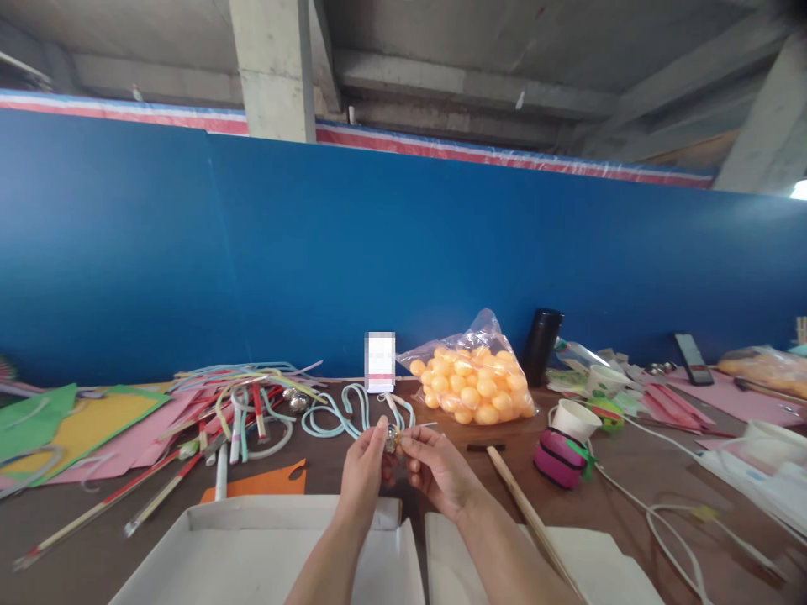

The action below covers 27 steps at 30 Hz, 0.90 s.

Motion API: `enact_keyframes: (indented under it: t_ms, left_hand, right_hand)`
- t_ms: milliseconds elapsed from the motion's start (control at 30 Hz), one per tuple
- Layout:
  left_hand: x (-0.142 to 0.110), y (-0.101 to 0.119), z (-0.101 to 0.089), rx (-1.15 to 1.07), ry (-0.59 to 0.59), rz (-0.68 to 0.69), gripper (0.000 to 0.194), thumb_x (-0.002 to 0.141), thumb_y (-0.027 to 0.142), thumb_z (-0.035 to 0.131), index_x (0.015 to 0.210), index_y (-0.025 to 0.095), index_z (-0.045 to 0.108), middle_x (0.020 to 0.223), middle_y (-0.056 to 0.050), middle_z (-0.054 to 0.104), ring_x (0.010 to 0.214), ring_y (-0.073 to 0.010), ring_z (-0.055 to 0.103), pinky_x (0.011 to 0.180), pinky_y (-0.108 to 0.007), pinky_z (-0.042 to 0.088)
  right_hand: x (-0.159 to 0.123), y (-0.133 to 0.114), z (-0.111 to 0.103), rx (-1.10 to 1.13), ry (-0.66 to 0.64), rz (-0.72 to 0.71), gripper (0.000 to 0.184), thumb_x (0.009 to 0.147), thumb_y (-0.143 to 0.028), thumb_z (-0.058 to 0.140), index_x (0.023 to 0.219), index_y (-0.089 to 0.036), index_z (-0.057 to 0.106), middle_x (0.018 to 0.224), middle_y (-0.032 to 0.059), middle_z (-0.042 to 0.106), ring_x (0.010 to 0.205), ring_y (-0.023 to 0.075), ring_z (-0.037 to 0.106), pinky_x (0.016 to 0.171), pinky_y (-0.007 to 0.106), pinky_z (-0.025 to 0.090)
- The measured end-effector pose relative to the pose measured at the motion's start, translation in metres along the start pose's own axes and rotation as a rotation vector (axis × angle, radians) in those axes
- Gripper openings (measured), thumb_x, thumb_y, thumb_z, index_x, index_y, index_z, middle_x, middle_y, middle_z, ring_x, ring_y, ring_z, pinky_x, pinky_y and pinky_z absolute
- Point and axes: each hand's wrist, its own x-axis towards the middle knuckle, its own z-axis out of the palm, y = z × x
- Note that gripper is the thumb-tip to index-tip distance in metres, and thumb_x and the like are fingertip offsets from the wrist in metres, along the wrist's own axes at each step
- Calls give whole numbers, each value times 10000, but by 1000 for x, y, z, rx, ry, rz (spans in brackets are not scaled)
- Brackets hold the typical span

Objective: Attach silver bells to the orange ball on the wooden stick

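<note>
My left hand [364, 470] and my right hand [438, 470] meet over the brown table, just beyond a white shallow box [252, 555]. Both pinch a small silver bell [392, 438] between their fingertips. A thin pale wire or stick [424, 427] pokes out to the right from the right fingers. Light blue cord loops [344, 412] lie on the table right behind the hands.
A clear bag of orange balls [470, 382] sits behind the hands, with a black cup [542, 344] beside it. Coloured paper sheets [81, 428] and several sticks [164, 487] lie left. A pink pouch [558, 458], paper cup [575, 418], wooden stick [526, 512] and white cable [661, 521] lie right.
</note>
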Motion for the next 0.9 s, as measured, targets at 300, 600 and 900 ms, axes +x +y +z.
enact_keyframes:
  t_ms: [300, 600, 900]
  left_hand:
    - [0, 0, -1, 15, -9, 3, 450, 687, 614, 568, 632, 170, 524, 462, 36, 491, 371, -74, 371, 356, -205, 336]
    - [5, -7, -7, 88, -44, 4, 444, 700, 611, 550, 670, 168, 545, 479, 38, 485, 405, -90, 407, 386, -213, 367]
    - [3, -7, -6, 152, -39, 47, 455, 724, 625, 505, 658, 176, 529, 469, 48, 450, 403, -97, 421, 397, -216, 368]
  right_hand:
    - [1, 0, 0, -53, 14, -25, 218, 672, -297, 767, 742, -148, 624, 647, -26, 566, 461, 35, 398, 384, 138, 341]
    - [3, 4, -1, -106, 25, -43, 232, 695, -312, 745, 728, -153, 580, 581, -51, 512, 448, 42, 403, 393, 147, 371]
    - [4, 7, -2, -177, 31, -72, 256, 703, -347, 730, 723, -158, 558, 538, -59, 499, 430, 55, 433, 409, 177, 383]
